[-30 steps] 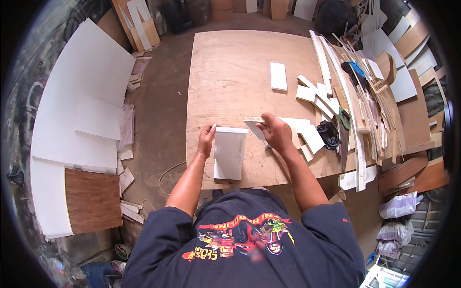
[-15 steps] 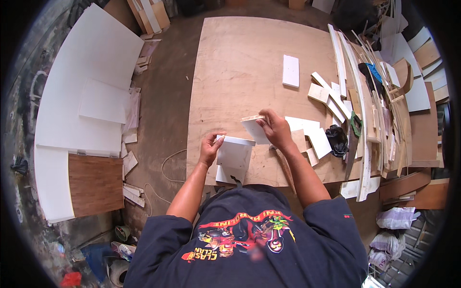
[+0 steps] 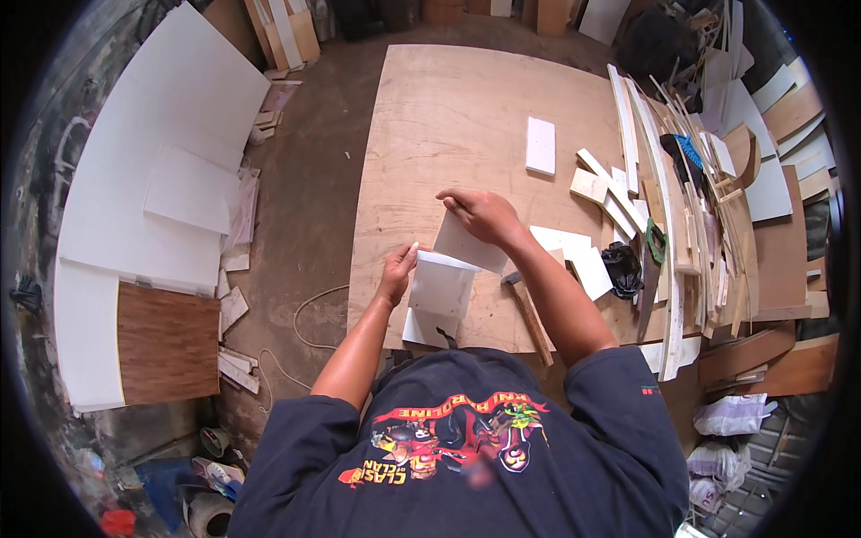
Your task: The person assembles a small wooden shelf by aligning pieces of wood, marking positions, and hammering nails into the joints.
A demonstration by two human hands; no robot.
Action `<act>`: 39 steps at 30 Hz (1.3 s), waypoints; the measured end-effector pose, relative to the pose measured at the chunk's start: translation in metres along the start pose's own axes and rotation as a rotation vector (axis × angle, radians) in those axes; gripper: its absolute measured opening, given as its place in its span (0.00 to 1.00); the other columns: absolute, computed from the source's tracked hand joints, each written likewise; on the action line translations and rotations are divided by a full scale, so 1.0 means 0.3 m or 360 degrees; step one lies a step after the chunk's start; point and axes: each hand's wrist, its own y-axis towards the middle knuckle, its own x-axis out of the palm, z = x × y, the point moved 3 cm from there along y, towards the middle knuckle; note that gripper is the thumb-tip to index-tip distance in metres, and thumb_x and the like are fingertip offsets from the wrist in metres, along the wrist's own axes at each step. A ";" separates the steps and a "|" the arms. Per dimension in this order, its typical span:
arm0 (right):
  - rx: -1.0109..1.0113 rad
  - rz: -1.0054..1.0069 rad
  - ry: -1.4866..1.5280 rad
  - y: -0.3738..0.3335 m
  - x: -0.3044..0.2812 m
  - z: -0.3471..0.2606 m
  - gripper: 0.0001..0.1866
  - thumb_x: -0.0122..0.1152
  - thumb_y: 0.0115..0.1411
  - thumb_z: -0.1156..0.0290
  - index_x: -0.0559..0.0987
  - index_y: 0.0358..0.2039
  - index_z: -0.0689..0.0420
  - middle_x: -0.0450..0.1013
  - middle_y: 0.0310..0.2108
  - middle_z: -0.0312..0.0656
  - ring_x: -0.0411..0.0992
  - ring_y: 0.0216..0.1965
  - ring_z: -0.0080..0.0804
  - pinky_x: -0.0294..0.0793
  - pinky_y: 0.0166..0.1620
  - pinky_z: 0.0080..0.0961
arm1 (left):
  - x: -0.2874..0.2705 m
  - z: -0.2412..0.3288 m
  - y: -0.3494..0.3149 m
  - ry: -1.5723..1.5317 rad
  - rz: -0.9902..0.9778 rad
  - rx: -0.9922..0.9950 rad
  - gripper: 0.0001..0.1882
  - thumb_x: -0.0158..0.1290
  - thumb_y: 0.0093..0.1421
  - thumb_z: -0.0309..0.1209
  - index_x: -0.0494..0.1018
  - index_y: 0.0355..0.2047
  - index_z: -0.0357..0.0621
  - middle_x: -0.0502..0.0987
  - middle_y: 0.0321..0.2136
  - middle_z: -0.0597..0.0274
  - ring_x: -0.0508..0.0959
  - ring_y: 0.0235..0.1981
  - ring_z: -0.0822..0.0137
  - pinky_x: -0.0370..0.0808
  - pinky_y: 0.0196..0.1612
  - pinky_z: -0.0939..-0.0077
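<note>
In my left hand is the upper left edge of a joined white board piece, which stands near the table's front edge. Its lower part shows another white face, and a small dark object lies beside it, too unclear to name. My right hand grips the top edge of a loose white panel, fingers curled over it. That panel is tilted and overlaps the far edge of the joined piece; whether they touch I cannot tell. A wooden-handled hammer lies right of the piece, near my right forearm.
The plywood tabletop carries a white block farther off. Offcuts, a black plastic bag, a green-handled saw and long wood strips crowd its right side. Large white sheets lean at the left; a cord trails on the floor.
My right hand has moved left with its panel, bringing it to the far edge of the joined piece. More of the hammer shows. My left hand keeps its grip.
</note>
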 end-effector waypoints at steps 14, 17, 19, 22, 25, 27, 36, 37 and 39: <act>0.0060 -0.0257 -0.0064 0.109 0.180 0.029 0.22 0.48 0.71 0.49 0.83 0.43 0.52 0.81 0.37 0.49 0.79 0.41 0.50 0.77 0.43 0.43 | 0.008 -0.001 0.011 0.0119 0.0003 0.0016 0.18 0.46 0.73 0.46 0.76 0.51 0.48 0.79 0.43 0.72 0.75 0.46 0.77 0.70 0.53 0.69; 0.0068 -0.0266 -0.0091 0.116 0.195 0.028 0.22 0.48 0.71 0.49 0.83 0.42 0.52 0.81 0.36 0.49 0.79 0.40 0.51 0.77 0.42 0.43 | -0.010 -0.032 0.025 0.0147 -0.0055 0.0005 0.21 0.44 0.74 0.49 0.75 0.54 0.50 0.79 0.47 0.72 0.74 0.49 0.74 0.69 0.56 0.63; 0.0067 -0.0264 -0.0119 0.122 0.202 0.026 0.22 0.47 0.71 0.49 0.83 0.42 0.51 0.81 0.35 0.49 0.79 0.39 0.52 0.77 0.42 0.44 | -0.020 -0.048 0.033 0.0167 -0.0038 -0.0021 0.24 0.43 0.73 0.51 0.73 0.57 0.50 0.77 0.51 0.69 0.72 0.54 0.71 0.68 0.58 0.60; 0.0057 -0.0245 -0.0182 0.128 0.209 0.018 0.22 0.47 0.71 0.48 0.83 0.42 0.49 0.81 0.35 0.48 0.79 0.39 0.52 0.77 0.41 0.45 | -0.030 -0.062 0.035 0.0164 0.0005 -0.0056 0.31 0.42 0.72 0.57 0.68 0.64 0.49 0.71 0.60 0.63 0.66 0.63 0.64 0.65 0.62 0.52; 0.0013 -0.0252 -0.0281 0.136 0.215 -0.012 0.21 0.46 0.71 0.47 0.83 0.43 0.46 0.81 0.35 0.47 0.79 0.39 0.51 0.78 0.42 0.46 | -0.026 -0.048 0.033 0.0159 -0.0043 -0.0092 0.39 0.42 0.69 0.62 0.61 0.69 0.48 0.64 0.67 0.58 0.60 0.69 0.58 0.61 0.65 0.46; -0.0033 -0.0310 -0.0344 0.141 0.223 -0.025 0.21 0.47 0.71 0.47 0.83 0.43 0.46 0.81 0.35 0.47 0.79 0.39 0.50 0.78 0.42 0.46 | -0.015 -0.032 0.035 0.0196 -0.0093 -0.0129 0.43 0.43 0.67 0.65 0.58 0.71 0.48 0.61 0.69 0.56 0.57 0.71 0.55 0.59 0.66 0.44; 0.0061 -0.0370 -0.0110 0.142 0.223 -0.001 0.22 0.47 0.71 0.47 0.84 0.45 0.47 0.82 0.38 0.44 0.80 0.42 0.45 0.78 0.45 0.41 | -0.012 -0.038 0.027 0.0160 0.0035 0.0002 0.34 0.43 0.70 0.60 0.69 0.62 0.46 0.76 0.48 0.70 0.73 0.50 0.73 0.70 0.52 0.69; 0.0076 -0.0381 -0.0114 0.144 0.224 -0.003 0.22 0.47 0.71 0.47 0.84 0.45 0.48 0.82 0.39 0.44 0.80 0.42 0.45 0.78 0.46 0.40 | -0.026 -0.053 0.033 0.0178 0.0010 0.0005 0.35 0.43 0.69 0.61 0.69 0.62 0.47 0.76 0.49 0.69 0.73 0.51 0.72 0.69 0.53 0.66; 0.0118 -0.0405 -0.0124 0.143 0.220 0.001 0.23 0.47 0.71 0.47 0.84 0.46 0.48 0.82 0.39 0.44 0.80 0.43 0.44 0.78 0.47 0.38 | -0.029 -0.059 0.042 0.0208 -0.0050 0.0006 0.36 0.43 0.68 0.64 0.69 0.61 0.48 0.76 0.50 0.69 0.73 0.52 0.69 0.69 0.56 0.60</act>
